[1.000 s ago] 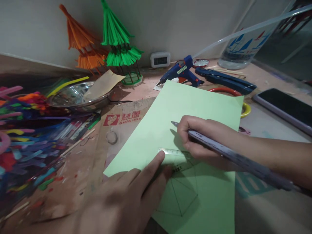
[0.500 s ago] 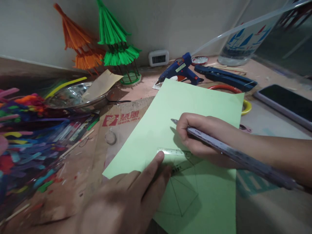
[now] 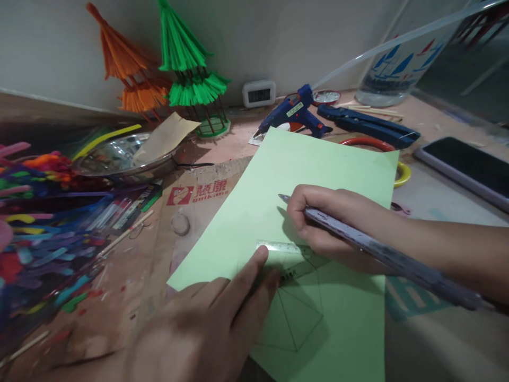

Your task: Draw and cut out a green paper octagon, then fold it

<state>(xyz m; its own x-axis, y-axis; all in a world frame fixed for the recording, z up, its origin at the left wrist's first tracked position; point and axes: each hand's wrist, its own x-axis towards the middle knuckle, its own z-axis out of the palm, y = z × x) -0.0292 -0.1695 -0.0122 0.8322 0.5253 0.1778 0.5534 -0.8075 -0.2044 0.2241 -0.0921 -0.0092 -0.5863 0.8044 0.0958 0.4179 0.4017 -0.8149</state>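
Note:
A sheet of light green paper (image 3: 238, 233) lies in front of me, with thin lines forming a many-sided figure with spokes on its lower part. My left hand (image 3: 207, 323) rests on the paper, fingers stretched out, its fingertips pressing on a clear ruler (image 3: 294, 248) that lies across the drawn figure. My right hand (image 3: 326, 223) is closed around a greyish-purple pen (image 3: 369, 246). The pen's tip points left, over the paper above the ruler; whether it touches the sheet I cannot tell.
Behind the paper are a blue glue gun (image 3: 294, 111), dark blue pliers-like tool (image 3: 369, 124) and red-yellow scissors handles (image 3: 403, 174). A phone (image 3: 469, 167) lies right. Left are a metal dish (image 3: 119, 159), colourful scraps (image 3: 43, 249), and orange (image 3: 123, 58) and green (image 3: 183, 53) pipe-cleaner towers.

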